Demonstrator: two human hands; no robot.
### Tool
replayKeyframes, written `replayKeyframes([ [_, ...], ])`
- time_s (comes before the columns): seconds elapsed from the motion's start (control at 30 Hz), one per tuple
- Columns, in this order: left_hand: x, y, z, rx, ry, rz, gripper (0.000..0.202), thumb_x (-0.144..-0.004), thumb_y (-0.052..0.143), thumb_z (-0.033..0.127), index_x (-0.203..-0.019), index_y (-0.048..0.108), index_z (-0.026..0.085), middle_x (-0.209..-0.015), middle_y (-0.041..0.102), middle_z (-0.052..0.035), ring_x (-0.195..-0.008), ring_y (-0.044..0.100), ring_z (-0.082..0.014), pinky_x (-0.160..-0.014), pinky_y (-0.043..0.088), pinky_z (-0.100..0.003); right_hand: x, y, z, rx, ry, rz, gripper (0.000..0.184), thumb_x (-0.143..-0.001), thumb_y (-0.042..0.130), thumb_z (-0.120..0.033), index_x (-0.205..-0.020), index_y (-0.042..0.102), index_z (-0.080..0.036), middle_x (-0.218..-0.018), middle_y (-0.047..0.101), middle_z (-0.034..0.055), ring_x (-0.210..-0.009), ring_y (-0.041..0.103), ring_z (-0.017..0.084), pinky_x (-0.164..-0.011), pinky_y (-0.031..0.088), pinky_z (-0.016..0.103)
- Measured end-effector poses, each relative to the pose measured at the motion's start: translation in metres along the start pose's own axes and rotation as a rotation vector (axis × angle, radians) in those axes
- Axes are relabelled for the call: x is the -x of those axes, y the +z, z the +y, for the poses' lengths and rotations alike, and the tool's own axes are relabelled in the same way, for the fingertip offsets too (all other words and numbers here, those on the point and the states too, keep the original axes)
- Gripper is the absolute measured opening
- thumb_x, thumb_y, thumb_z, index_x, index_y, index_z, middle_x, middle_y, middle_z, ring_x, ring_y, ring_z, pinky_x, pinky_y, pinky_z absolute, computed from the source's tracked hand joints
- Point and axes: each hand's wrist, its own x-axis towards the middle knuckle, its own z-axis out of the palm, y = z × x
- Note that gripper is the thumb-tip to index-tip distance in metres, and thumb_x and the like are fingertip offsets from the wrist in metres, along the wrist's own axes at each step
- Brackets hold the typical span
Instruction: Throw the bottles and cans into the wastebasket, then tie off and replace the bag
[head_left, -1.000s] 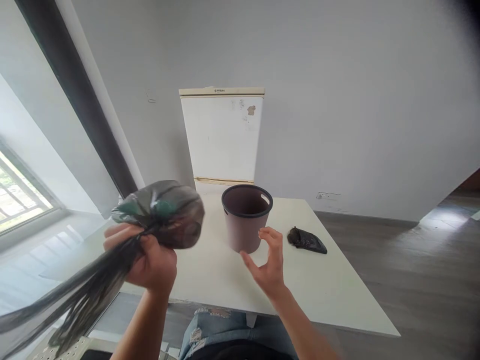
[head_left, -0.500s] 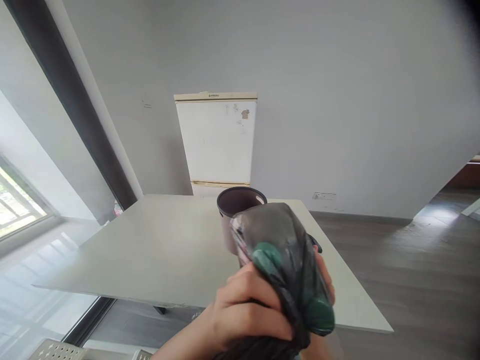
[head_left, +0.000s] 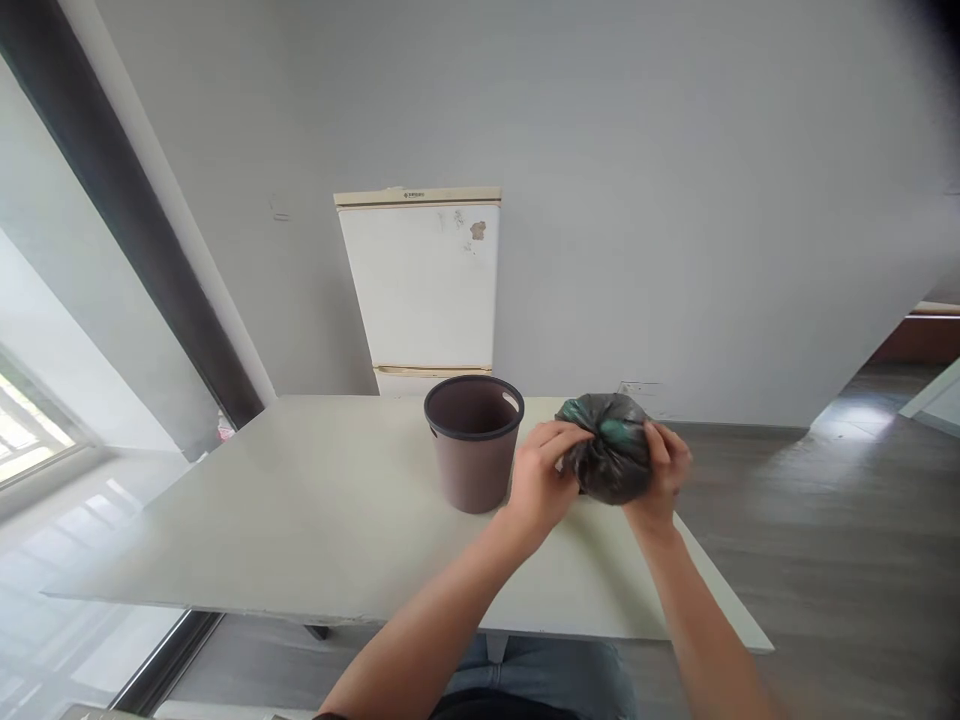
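A filled black plastic bag point(head_left: 611, 470), thin enough for green things to show through, is held above the right part of the table. My left hand point(head_left: 546, 470) grips it from the left, fingertips at the gathered, twisted middle that faces me. On the opposite side, my right hand point(head_left: 661, 470) clasps the bag with its fingers bent round the edge. Just left of my left hand stands a brown trash can point(head_left: 474, 465), upright on the table, with a dark rim and a handle hole. What lies inside the bag cannot be made out beyond the green.
The pale table point(head_left: 300, 520) spreads out before me, its near edge by my legs. Behind it a white fridge point(head_left: 424, 285) stands against the grey wall point(head_left: 675, 200). Grey floor point(head_left: 825, 540) runs along the right, and a window point(head_left: 30, 420) is at the left.
The bag has moved away from me, towards the table's far right side, and its gathered part now faces me. Both hands moved out with it. The trash can stays in place.
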Motion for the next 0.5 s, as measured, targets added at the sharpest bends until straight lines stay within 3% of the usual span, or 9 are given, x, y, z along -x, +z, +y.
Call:
replayKeyframes([
  [0.07, -0.002, 0.008, -0.016, -0.072, -0.143, -0.009, 0.050, -0.089, 0.064, 0.008, -0.135, 0.066, 0.027, -0.135, 0.068, -0.0114, -0.130, 0.062, -0.0294, -0.111, 0.052, -0.047, -0.017, 0.014, 0.010, 0.102, -0.084, -0.055, 0.055, -0.096, 0.058, -0.032, -0.149, 0.044, -0.027, -0.136, 0.057, 0.0189, -0.128, 0.055, 0.037, -0.111, 0.041, 0.061],
  [0.13, 0.002, 0.012, -0.025, -0.124, -0.278, -0.066, 0.073, -0.087, 0.072, 0.015, -0.155, 0.046, 0.026, -0.157, 0.049, -0.0165, -0.149, 0.045, -0.0356, -0.120, 0.043, -0.054, -0.033, 0.029, 0.020, 0.164, -0.121, -0.160, 0.055, -0.095, 0.054, -0.028, -0.150, 0.047, -0.024, -0.138, 0.058, 0.0195, -0.128, 0.055, 0.036, -0.113, 0.039, 0.058],
  [0.2, 0.015, 0.010, -0.025, -0.141, -0.346, -0.154, 0.085, -0.086, 0.076, 0.021, -0.160, 0.035, 0.024, -0.162, 0.041, -0.0195, -0.154, 0.036, -0.0388, -0.122, 0.040, -0.058, -0.047, 0.043, 0.029, 0.200, -0.133, -0.264, 0.057, -0.095, 0.051, -0.023, -0.152, 0.047, -0.023, -0.139, 0.058, 0.0197, -0.130, 0.053, 0.035, -0.114, 0.036, 0.055],
  [0.3, 0.044, 0.000, -0.016, -0.142, -0.333, -0.269, 0.067, -0.090, 0.071, 0.021, -0.151, 0.044, 0.025, -0.150, 0.052, -0.0170, -0.143, 0.051, -0.0369, -0.116, 0.047, -0.055, -0.060, 0.065, 0.042, 0.237, -0.175, -0.363, 0.060, -0.093, 0.049, -0.019, -0.153, 0.047, -0.020, -0.141, 0.057, 0.0202, -0.130, 0.051, 0.035, -0.114, 0.033, 0.055],
  [0.4, 0.068, -0.015, -0.006, -0.146, -0.328, -0.344, 0.040, -0.093, 0.066, 0.018, -0.131, 0.056, 0.026, -0.130, 0.062, -0.0109, -0.116, 0.067, -0.0290, -0.099, 0.056, -0.046, -0.063, 0.086, 0.049, 0.266, -0.229, -0.471, 0.062, -0.091, 0.051, -0.018, -0.153, 0.048, -0.018, -0.142, 0.056, 0.0210, -0.128, 0.051, 0.036, -0.114, 0.030, 0.057],
  [0.5, 0.082, -0.029, -0.003, -0.137, -0.367, -0.364, 0.019, -0.094, 0.063, 0.018, -0.112, 0.060, 0.025, -0.114, 0.066, -0.0057, -0.094, 0.070, -0.0219, -0.088, 0.056, -0.038, -0.055, 0.105, 0.050, 0.293, -0.231, -0.580, 0.069, -0.085, 0.053, -0.015, -0.153, 0.048, -0.019, -0.143, 0.056, 0.0211, -0.126, 0.050, 0.037, -0.113, 0.029, 0.059],
])
